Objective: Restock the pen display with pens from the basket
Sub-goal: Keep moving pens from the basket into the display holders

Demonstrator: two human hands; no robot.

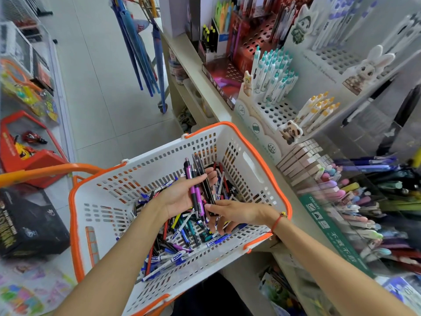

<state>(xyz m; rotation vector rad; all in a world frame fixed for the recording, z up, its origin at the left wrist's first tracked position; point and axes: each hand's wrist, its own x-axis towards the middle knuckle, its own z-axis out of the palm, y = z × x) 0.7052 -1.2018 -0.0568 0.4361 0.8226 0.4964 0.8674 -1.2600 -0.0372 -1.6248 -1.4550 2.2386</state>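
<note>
A white basket (251, 166) with an orange rim sits low in front of me, its bottom covered with several loose pens (175, 254). Inside it, my left hand (182, 197) holds a small bunch of pens (197, 179), one purple and the others black, tips pointing down. My right hand (232, 215) is just beside it, thumb touching the lower end of the bunch, fingers curled down among the loose pens. The pen display (364, 201), clear tilted bins of coloured pens, stands on the shelf to the right.
White stands with teal-capped pens (276, 74) and yellow-capped pens (319, 110) rise behind the display. A row of small boxes (303, 160) lies next to the basket. Toy boxes (29, 151) line the left shelf. Blue umbrellas (139, 49) hang over the tiled aisle.
</note>
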